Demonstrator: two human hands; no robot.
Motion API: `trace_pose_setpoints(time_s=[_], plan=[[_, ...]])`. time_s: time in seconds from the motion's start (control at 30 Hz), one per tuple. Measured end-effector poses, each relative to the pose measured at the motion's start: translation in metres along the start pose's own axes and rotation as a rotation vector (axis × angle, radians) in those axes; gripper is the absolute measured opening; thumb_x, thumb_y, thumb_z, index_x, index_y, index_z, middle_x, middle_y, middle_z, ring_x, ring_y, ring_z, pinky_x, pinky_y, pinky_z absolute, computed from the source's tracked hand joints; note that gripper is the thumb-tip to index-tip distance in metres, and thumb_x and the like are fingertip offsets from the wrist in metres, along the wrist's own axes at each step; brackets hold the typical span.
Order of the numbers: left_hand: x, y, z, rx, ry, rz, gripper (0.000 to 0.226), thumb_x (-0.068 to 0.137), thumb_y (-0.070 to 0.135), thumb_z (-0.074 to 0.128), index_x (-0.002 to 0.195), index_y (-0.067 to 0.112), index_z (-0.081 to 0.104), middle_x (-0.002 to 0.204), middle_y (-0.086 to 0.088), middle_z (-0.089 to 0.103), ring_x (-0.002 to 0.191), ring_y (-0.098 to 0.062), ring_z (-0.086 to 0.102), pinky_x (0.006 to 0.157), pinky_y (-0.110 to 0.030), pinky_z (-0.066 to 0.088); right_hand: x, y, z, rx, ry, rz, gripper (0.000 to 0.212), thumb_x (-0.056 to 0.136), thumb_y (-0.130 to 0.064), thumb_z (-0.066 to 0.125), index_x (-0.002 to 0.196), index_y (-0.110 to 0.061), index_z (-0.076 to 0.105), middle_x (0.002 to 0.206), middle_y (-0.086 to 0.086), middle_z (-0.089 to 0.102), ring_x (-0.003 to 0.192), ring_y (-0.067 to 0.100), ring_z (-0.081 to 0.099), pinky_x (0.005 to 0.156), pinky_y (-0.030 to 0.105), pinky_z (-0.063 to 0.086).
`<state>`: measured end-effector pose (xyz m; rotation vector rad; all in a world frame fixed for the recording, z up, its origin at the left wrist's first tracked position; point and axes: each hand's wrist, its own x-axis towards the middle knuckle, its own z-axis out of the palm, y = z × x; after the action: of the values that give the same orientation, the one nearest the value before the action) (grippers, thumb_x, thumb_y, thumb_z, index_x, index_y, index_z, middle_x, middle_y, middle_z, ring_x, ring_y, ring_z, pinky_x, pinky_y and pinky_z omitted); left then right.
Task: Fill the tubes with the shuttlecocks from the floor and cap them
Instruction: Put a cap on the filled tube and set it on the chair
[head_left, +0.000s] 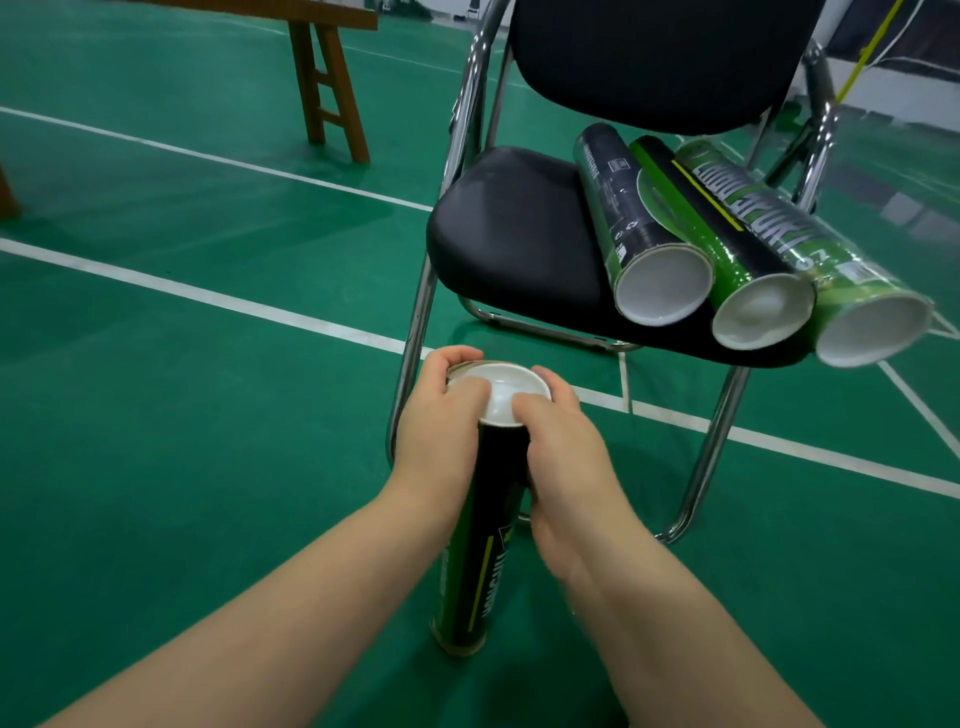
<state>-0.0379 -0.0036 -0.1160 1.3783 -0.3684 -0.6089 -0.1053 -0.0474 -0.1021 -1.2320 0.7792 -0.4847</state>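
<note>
The shuttlecock tube is held upright on the green floor. Fingers of the left hand and right hand are curled round its top, thumbs pressed onto its white cap.

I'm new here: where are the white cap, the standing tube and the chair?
white cap (501, 383), head view, top face
standing tube (478, 571), head view, green side
chair (519, 234), head view, bare seat

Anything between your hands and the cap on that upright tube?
Nothing visible. Both thumbs press straight on the white cap; the left hand and right hand wrap the tube at its top.
</note>
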Motion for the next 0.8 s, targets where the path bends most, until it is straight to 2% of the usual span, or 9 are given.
trace_pose_setpoints(time_s=[0.03,0.1,0.2,0.27,0.33,0.4,0.53,0.7,0.8], plan=[[-0.001,0.003,-0.001,0.042,-0.024,-0.031,0.025,0.077,0.016,0.049,0.097,0.028,0.055,0.094,-0.004,0.065,0.077,-0.019,0.058,0.062,-0.029,0.044,-0.001,-0.003,-0.004,-0.043,-0.040,0.054,0.037,0.090,-0.010,0.040,0.122,-0.026,0.049,0.082,-0.003,0.063,0.057,0.005,0.060,0.048,0.018,0.046],[-0.005,0.007,-0.004,0.114,-0.092,-0.111,0.025,0.086,0.019,0.051,0.108,0.029,0.049,0.099,-0.002,0.063,0.079,-0.017,0.057,0.059,-0.028,0.038,-0.004,-0.009,-0.013,-0.148,-0.127,0.158,0.027,0.092,-0.019,0.044,0.117,-0.022,0.054,0.073,-0.004,0.061,0.053,0.007,0.058,0.054,0.026,0.047],[-0.022,0.012,-0.010,0.134,-0.189,-0.216,0.026,0.087,0.032,0.058,0.110,0.028,0.048,0.094,0.004,0.063,0.075,-0.007,0.058,0.059,-0.026,0.040,-0.011,-0.009,-0.022,-0.304,-0.251,0.191,0.020,0.090,-0.031,0.051,0.108,-0.025,0.058,0.083,-0.004,0.068,0.081,0.020,0.064,0.075,0.043,0.049],[-0.035,0.013,-0.013,0.139,-0.183,-0.209,0.022,0.085,0.029,0.059,0.107,0.026,0.053,0.093,0.006,0.065,0.071,-0.002,0.059,0.055,-0.023,0.041,-0.021,-0.008,-0.022,-0.321,-0.303,0.145,0.016,0.086,-0.026,0.057,0.100,-0.030,0.062,0.086,-0.005,0.069,0.089,0.020,0.065,0.081,0.042,0.049],[-0.049,0.011,-0.017,0.187,-0.152,-0.142,0.022,0.081,0.025,0.064,0.102,0.026,0.057,0.094,0.005,0.066,0.074,-0.002,0.060,0.055,-0.023,0.041,-0.036,-0.007,-0.021,-0.360,-0.345,0.095,0.025,0.077,-0.022,0.064,0.100,-0.033,0.063,0.089,-0.006,0.070,0.086,0.012,0.063,0.078,0.035,0.049],[-0.063,0.015,-0.021,0.249,-0.139,-0.074,0.030,0.066,0.030,0.068,0.094,0.026,0.058,0.092,0.005,0.068,0.082,-0.010,0.063,0.064,-0.026,0.047,-0.051,-0.010,-0.020,-0.371,-0.372,0.043,0.038,0.069,-0.018,0.065,0.104,-0.031,0.061,0.089,-0.005,0.069,0.079,0.008,0.062,0.074,0.030,0.049],[-0.089,0.038,-0.034,0.330,-0.132,0.048,0.042,0.053,0.034,0.063,0.094,0.026,0.061,0.094,0.005,0.069,0.092,-0.014,0.064,0.087,-0.037,0.051,-0.081,-0.023,-0.015,-0.384,-0.354,-0.101,0.039,0.076,-0.002,0.064,0.103,-0.031,0.061,0.088,-0.007,0.066,0.075,0.007,0.060,0.071,0.029,0.051],[-0.118,0.065,-0.052,0.427,-0.159,0.203,0.048,0.055,0.035,0.065,0.102,0.024,0.062,0.093,0.007,0.069,0.087,-0.009,0.065,0.079,-0.028,0.053,-0.114,-0.036,-0.007,-0.489,-0.310,-0.322,0.053,0.071,-0.011,0.076,0.117,-0.028,0.057,0.106,-0.006,0.067,0.094,0.012,0.064,0.085,0.032,0.055],[-0.131,0.081,-0.055,0.468,-0.104,0.324,0.044,0.054,0.035,0.065,0.097,0.028,0.060,0.087,0.013,0.067,0.077,0.003,0.061,0.070,-0.017,0.050,-0.125,-0.043,-0.004,-0.479,-0.304,-0.449,0.058,0.067,-0.013,0.080,0.115,-0.031,0.054,0.106,-0.009,0.065,0.097,0.010,0.062,0.084,0.025,0.053]])
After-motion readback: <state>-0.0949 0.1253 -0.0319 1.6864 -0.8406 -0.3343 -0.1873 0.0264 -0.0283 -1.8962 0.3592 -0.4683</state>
